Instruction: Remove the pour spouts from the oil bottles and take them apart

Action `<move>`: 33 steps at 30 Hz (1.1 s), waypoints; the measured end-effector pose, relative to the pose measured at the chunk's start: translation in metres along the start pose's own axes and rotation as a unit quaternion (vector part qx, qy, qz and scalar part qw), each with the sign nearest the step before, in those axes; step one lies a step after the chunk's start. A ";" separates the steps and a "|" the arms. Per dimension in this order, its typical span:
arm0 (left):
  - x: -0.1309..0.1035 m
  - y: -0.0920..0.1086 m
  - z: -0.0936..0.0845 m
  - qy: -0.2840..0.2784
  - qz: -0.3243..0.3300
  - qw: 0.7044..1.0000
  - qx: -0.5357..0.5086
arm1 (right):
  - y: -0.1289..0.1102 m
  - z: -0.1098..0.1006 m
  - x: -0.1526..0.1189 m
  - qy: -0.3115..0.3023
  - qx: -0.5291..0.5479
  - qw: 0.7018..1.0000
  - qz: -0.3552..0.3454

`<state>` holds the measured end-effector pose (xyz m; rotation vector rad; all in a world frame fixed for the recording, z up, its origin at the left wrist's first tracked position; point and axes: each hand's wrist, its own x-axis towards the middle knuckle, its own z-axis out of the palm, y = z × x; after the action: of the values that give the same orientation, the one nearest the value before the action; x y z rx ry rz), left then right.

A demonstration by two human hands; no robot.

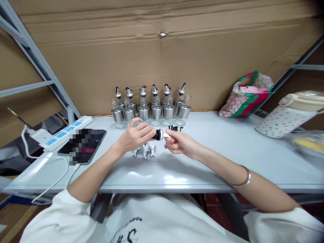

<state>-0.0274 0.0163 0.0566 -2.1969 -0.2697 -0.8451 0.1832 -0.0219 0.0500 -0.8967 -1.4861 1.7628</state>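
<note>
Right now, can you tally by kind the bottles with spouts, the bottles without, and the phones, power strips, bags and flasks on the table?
Bottles with spouts: 6
Bottles without spouts: 6
Phone: 1
Power strip: 1
Bag: 1
Flask: 1
Total: 16
Left out: the small black parts and silver parts, too bunched to count.

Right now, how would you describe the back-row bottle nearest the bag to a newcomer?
On the table, before the cardboard wall, bottles stand in two rows. Go to the back row's right end, toward the patterned bag. This bottle carries a silver spout with a black tip, unlike the bare-necked bottle before it, and it ends its row.
</note>
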 end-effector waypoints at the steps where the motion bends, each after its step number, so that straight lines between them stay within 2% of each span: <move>1: 0.000 0.000 0.000 0.005 0.000 1.000 0.002 | 0.000 0.000 0.000 -0.005 0.011 1.000 0.013; 5: -0.001 -0.003 -0.002 0.016 -0.003 1.000 0.016 | 0.001 0.000 -0.001 -0.015 0.007 1.000 0.010; 8: -0.002 -0.006 -0.002 -0.002 -0.022 1.000 0.005 | 0.003 0.001 -0.001 -0.015 -0.045 0.998 -0.050; 10: -0.003 -0.007 -0.001 -0.020 -0.045 0.999 -0.021 | 0.004 0.002 -0.002 -0.007 -0.116 0.988 -0.105; 13: -0.004 -0.006 0.001 -0.048 -0.080 0.994 -0.053 | 0.004 0.003 -0.005 0.041 -0.259 0.948 -0.178; 16: -0.005 -0.007 0.002 -0.078 -0.101 0.989 -0.073 | 0.003 0.002 -0.007 0.072 -0.361 0.905 -0.214; 17: -0.007 -0.010 0.003 -0.086 -0.109 0.987 -0.084 | 0.002 0.000 -0.007 0.078 -0.397 0.884 -0.233; 19: -0.014 -0.022 0.003 -0.097 -0.152 0.978 -0.104 | 0.001 -0.008 -0.006 0.095 -0.487 0.817 -0.294; 21: -0.023 -0.038 0.002 -0.107 -0.252 0.957 -0.100 | 0.000 -0.018 -0.005 0.123 -0.556 0.740 -0.357; 22: -0.029 -0.047 0.002 -0.125 -0.310 0.939 -0.080 | -0.001 -0.024 -0.003 0.139 -0.574 0.713 -0.378; 24: -0.040 -0.059 0.003 -0.239 -0.381 0.891 -0.063 | -0.002 -0.033 -0.001 0.166 -0.590 0.685 -0.394; 26: -0.050 -0.062 0.005 -0.380 -0.387 0.836 -0.088 | -0.001 -0.037 0.001 0.170 -0.609 0.667 -0.394; 28: -0.057 -0.059 0.010 -0.461 -0.379 0.794 -0.113 | 0.002 -0.038 0.002 0.150 -0.635 0.650 -0.390; 30: -0.062 -0.054 0.016 -0.480 -0.379 0.781 -0.126 | 0.005 -0.036 0.003 0.121 -0.654 0.640 -0.386; 33: -0.064 -0.049 0.024 -0.469 -0.373 0.786 -0.149 | 0.009 -0.035 0.003 0.087 -0.668 0.632 -0.382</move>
<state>-0.0856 0.0721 0.0318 -2.6694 -1.6740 -0.0404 0.2101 -0.0023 0.0371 -0.7408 -2.4363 -0.2904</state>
